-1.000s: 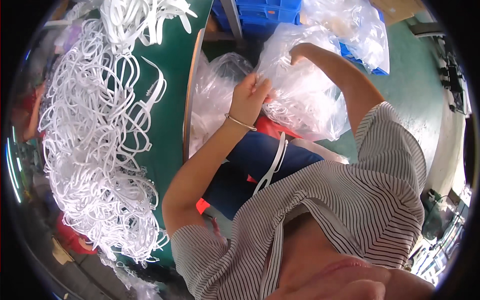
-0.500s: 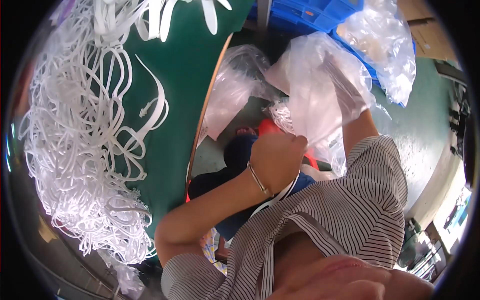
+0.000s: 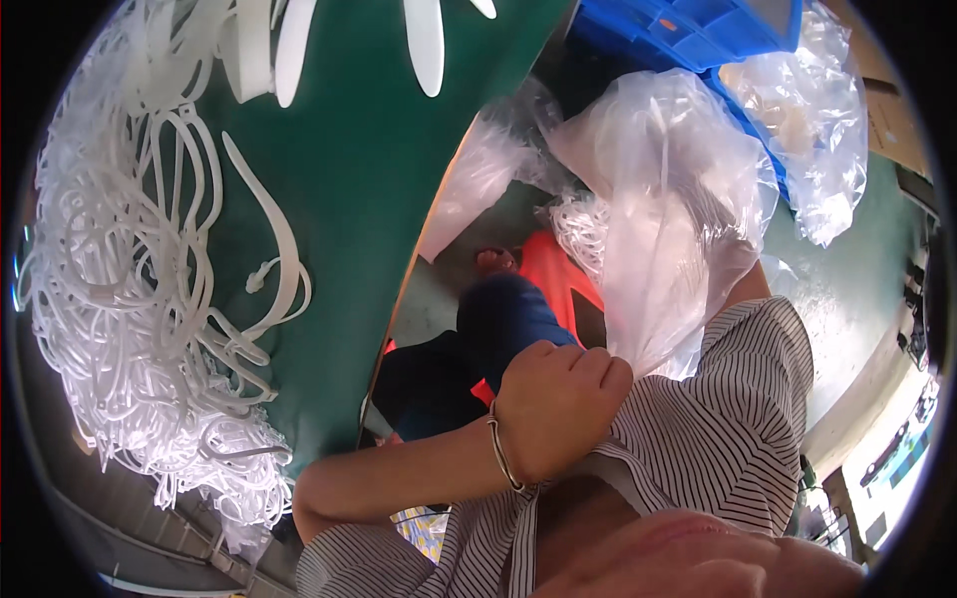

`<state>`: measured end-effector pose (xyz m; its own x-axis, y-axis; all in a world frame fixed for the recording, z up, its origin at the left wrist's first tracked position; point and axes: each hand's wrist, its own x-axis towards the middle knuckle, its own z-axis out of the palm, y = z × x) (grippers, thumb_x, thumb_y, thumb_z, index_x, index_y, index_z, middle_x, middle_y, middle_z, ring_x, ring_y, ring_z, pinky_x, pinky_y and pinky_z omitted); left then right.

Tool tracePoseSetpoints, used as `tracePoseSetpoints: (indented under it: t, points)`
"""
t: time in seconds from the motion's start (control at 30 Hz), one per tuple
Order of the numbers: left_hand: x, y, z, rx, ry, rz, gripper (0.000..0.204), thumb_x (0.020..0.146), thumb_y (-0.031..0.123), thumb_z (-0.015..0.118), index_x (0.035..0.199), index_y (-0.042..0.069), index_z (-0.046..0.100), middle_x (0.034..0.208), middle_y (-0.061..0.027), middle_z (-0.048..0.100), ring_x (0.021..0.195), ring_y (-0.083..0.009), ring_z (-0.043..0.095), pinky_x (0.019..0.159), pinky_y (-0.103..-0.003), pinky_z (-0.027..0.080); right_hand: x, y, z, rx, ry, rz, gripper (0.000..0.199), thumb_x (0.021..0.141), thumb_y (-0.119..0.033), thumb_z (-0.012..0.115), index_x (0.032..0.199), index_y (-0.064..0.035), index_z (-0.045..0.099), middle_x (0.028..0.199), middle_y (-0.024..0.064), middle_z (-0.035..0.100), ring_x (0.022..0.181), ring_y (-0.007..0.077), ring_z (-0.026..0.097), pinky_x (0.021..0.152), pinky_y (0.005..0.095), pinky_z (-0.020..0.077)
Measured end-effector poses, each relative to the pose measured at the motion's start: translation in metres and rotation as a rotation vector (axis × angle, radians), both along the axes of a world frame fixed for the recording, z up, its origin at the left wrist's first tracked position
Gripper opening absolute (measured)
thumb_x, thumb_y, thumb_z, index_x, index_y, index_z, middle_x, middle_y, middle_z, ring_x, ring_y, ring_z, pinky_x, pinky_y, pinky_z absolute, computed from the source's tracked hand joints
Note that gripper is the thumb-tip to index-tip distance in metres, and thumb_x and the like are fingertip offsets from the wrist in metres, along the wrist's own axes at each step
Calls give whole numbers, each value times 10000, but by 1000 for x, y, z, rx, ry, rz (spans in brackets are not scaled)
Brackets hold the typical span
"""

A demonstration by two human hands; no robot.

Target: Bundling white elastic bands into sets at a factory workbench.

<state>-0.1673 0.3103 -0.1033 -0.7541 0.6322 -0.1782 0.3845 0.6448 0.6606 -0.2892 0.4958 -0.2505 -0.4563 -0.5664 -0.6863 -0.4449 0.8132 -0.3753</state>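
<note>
A large clear plastic bag (image 3: 663, 199) hangs to the right of the table, over my right forearm. My left hand (image 3: 563, 411), with a thin bracelet at its wrist, is closed in front of my chest. The bag's drawn-down edge runs to its knuckles, and the fingertips are turned out of sight. My right hand (image 3: 736, 261) is inside the bag; its fingers are blurred behind the cloudy plastic, so I cannot see whether they are closed.
On the green table (image 3: 349, 199) at left lies a big heap of white plastic straps (image 3: 130, 289). White strands (image 3: 580, 231) lie near a red stool (image 3: 553, 274). Blue crates (image 3: 688, 30), another clear bag (image 3: 812, 130) and a cardboard box (image 3: 897, 125) stand at the back right.
My left hand has come down and closer to my chest, stretching the bag's edge toward me. The bag hangs lower and fuller, hiding more of my right hand. The view has shifted slightly.
</note>
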Motion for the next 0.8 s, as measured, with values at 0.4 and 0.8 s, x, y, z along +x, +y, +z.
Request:
tracePoseSetpoints:
  t: [0.4,0.8]
  points:
    - [-8,-3,0,0,-8,55,204,579,126,555,772,63,533,714,-28,536,589,-161,537,529,-279,423,-3,-4,-12,-150,-5,-115,531,691,-283,634,1143,-44,492,1096,151,546,960,301,544,806,375,439]
    - [-6,-5,0,8,13,109,210,570,123,552,770,63,535,698,-20,530,589,-152,537,535,-278,424,-29,-32,-25,-253,11,-227,554,694,-283,642,1162,-42,473,1095,143,546,959,290,545,808,370,439]
